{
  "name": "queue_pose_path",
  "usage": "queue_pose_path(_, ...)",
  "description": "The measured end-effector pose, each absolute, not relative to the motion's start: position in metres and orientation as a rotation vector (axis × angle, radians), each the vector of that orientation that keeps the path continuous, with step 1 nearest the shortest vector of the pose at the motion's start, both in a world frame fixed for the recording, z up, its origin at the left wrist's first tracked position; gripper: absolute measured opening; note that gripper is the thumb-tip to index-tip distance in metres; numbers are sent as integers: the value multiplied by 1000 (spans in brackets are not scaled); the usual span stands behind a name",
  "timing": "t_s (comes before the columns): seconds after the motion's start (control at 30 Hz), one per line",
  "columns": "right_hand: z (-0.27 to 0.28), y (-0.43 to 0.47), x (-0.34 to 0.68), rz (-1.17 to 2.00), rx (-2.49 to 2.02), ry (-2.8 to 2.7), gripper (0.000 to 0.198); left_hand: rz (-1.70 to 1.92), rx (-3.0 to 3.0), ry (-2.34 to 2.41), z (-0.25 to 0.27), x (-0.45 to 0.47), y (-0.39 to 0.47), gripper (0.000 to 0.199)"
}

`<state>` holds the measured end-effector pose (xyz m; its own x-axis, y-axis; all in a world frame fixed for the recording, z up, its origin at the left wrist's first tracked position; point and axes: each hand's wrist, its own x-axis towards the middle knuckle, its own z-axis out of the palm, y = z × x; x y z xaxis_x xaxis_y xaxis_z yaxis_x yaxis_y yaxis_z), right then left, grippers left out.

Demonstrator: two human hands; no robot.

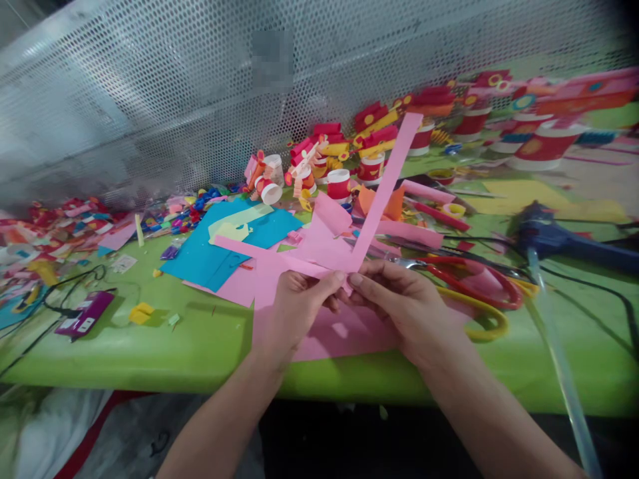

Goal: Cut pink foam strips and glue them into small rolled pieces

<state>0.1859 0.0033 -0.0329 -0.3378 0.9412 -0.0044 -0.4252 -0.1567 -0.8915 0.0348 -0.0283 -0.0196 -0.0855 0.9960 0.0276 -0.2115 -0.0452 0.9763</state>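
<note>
Two arms of pink paper strip (383, 193) form a V between my hands; whether it is one bent strip or two is hidden by the fingers. My left hand (305, 303) pinches the lower end of the arm that slants left. Thumb and fingers of my right hand (399, 299) pinch the base of the arm that rises upper right. Both thumb tips almost meet at the V's point. Beneath my hands lies a larger pink paper sheet (319, 342). Scissors (472, 283) with red and yellow handles lie beside my right hand.
A blue glue gun (559, 236) with a clear glue stick (554, 346) sits at the right. Blue sheets (192, 256), a purple box with cords (86, 314) and a yellow piece (141, 313) lie left. Red paper-cup figures (339, 185) line the perforated metal panel (200, 86).
</note>
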Motion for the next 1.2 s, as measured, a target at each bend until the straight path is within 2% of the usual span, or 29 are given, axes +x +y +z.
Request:
queue_pose_path(0.9,-35,3,186,1709,-735,-985,18,1385,1061,1120,-18,38,-30,25)
queue_pose_path(1.2,-37,4,186,1696,-755,-1008,26,1390,1072,1116,-18,38,-31,24)
